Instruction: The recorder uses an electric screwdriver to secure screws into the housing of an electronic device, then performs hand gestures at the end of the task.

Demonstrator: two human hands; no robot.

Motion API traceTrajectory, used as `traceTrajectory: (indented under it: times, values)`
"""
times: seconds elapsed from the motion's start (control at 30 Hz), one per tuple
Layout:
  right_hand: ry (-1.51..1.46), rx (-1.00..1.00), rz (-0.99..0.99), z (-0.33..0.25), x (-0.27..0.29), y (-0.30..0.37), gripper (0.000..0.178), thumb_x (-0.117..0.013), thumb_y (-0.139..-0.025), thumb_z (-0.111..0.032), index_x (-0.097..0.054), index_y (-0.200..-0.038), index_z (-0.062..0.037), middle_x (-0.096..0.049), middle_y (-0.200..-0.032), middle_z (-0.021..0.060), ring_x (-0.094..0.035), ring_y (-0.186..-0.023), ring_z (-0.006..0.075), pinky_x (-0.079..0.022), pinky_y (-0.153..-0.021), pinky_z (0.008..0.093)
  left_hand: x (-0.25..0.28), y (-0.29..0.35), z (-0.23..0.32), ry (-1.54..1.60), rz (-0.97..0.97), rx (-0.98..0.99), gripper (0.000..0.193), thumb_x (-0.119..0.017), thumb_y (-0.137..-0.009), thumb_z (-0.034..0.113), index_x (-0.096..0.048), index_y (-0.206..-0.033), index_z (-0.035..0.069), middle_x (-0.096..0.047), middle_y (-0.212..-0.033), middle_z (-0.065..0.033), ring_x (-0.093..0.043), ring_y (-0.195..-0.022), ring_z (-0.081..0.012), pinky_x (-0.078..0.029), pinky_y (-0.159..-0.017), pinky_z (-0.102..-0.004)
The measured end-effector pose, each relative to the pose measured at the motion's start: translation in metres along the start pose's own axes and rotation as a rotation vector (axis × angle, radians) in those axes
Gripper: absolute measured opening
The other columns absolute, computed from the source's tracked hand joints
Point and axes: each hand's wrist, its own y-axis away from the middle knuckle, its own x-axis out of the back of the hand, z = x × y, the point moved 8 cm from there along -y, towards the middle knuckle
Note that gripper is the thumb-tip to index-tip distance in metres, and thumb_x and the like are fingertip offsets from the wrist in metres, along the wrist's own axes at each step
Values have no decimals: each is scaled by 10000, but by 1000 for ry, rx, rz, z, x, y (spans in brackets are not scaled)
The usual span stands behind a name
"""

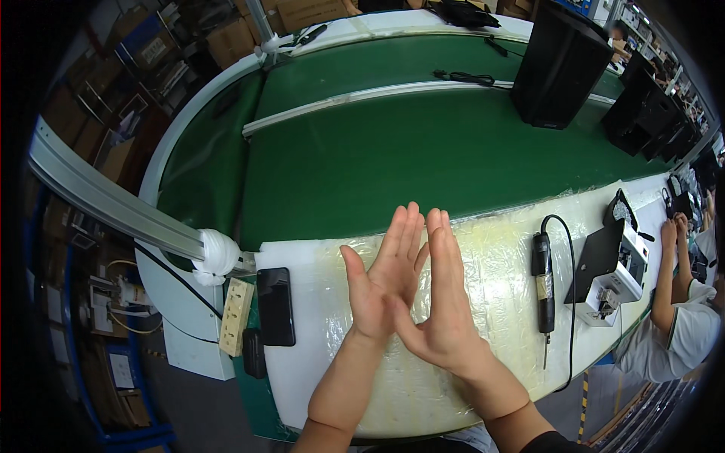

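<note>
Over the work surface (332, 385), covered in clear plastic film, my two hands are raised close together. My left hand (381, 291) is open, its palm showing, fingers stretched out and thumb spread to the left. Beside it, my right hand (444, 317) is also open with straight fingers; its thumb overlaps the heel of the left hand, and I cannot tell whether they touch. Neither hand holds anything. To their right lies a black electric screwdriver (544, 287) with its bit toward me. A black smartphone (276, 306) lies to the left.
Beyond the work surface runs a green conveyor belt (362, 162) carrying a tall black speaker cabinet (559, 68) and a coiled cable (464, 78). At right stands a white-and-black boxy device (610, 275); a co-worker (676, 325) is beyond it. A power strip (236, 317) sits left, near a metal post (113, 185).
</note>
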Motion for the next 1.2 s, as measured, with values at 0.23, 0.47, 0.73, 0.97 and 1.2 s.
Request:
traceTrajectory:
  times: [0.23,0.47,0.73,0.97,1.2]
  values:
    - [-109,-63,-59,18,1,14,492,-718,-756,46,-531,-1211,22,-578,-1071,173,-577,-1008,300,-425,-1030,453,-3,1,-2,-29,-12,20,1045,-109,-882,814,-120,-1552,12,-72,-1634,-158,-40,-1514,-295,-63,-1218,-437]
    - [-34,-48,62,5,5,-3,493,-694,-763,60,-527,-1225,23,-542,-1116,181,-548,-1032,304,-441,-974,422,-7,3,-5,-19,-119,68,1042,-31,-865,819,-112,-1563,49,-56,-1643,-116,-1,-1517,-282,-50,-1210,-466]
    - [-128,-120,82,34,16,15,505,-713,-746,85,-540,-1214,4,-541,-1120,182,-552,-994,304,-474,-855,388,-12,1,-3,148,-97,52,1049,-109,-867,828,-138,-1558,39,-63,-1633,-171,-61,-1510,-323,-73,-1207,-493]
    - [-55,-53,-70,12,1,2,724,-606,-822,60,-292,-1473,86,-294,-1517,308,-240,-1439,472,-228,-1143,534,-13,5,-6,88,-117,89,1051,-92,-859,835,-128,-1563,55,-66,-1638,-143,-62,-1512,-302,-74,-1207,-481]
    - [-111,-142,72,33,19,5,619,-573,-861,74,-359,-1441,50,-338,-1506,284,-358,-1400,424,-405,-1053,435,-21,3,-1,467,-103,134,1010,-78,-881,807,-151,-1562,65,-81,-1637,-140,-52,-1512,-309,-80,-1206,-495]
